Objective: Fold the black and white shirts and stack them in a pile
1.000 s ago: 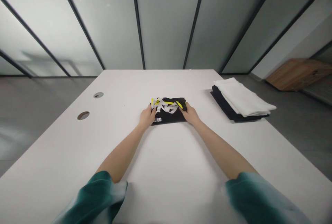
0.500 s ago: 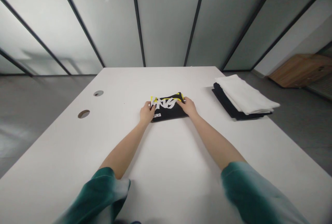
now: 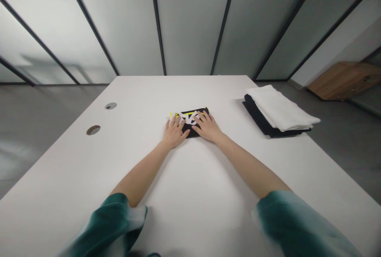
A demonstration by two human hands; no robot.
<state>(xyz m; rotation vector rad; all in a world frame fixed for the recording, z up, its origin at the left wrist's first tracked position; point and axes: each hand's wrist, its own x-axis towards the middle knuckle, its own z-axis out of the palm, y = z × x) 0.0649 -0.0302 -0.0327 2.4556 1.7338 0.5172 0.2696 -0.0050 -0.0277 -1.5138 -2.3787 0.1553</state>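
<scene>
A folded black T-shirt (image 3: 200, 114) with white and yellow print lies near the middle of the white table (image 3: 208, 90). My left hand (image 3: 175, 132) rests flat on its left half, fingers spread. My right hand (image 3: 207, 127) lies flat on its right half, with the fingertips close to my left hand. Neither hand grips the cloth, and together they hide most of the print. Green sleeves (image 3: 110, 225) cover my left forearm near the table's front edge, and the right sleeve (image 3: 297, 225) matches.
A folded white cloth (image 3: 279, 108) lies on a folded dark garment (image 3: 256, 116) at the table's right. Two round holes (image 3: 110, 106) pierce the tabletop at left. A wooden cabinet (image 3: 345, 80) stands on the grey floor beyond the table, before frosted glass panels.
My hands have moved from the shirt's ends inward and now lie flat on top. The shirt's print is more covered, and the bundle looks slightly smaller.
</scene>
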